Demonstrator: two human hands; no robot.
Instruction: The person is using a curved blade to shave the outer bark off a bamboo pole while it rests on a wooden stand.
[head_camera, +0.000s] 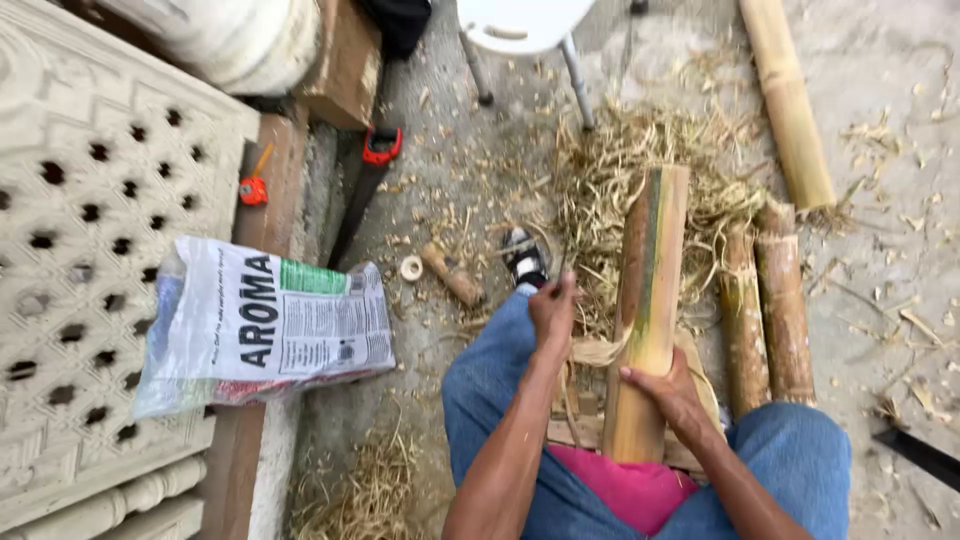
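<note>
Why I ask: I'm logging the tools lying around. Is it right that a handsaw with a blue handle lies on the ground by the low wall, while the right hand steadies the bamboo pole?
Not quite. The head view shows the handsaw with a red handle, not blue. The rest holds: it lies on the ground by the low wall, and the right hand steadies the bamboo pole.

A long split bamboo pole (648, 310) lay across the lap; two short bamboo logs (765, 310) lay right, a printed plastic sack (265, 325) left, a handsaw (365, 190) far left.
</note>
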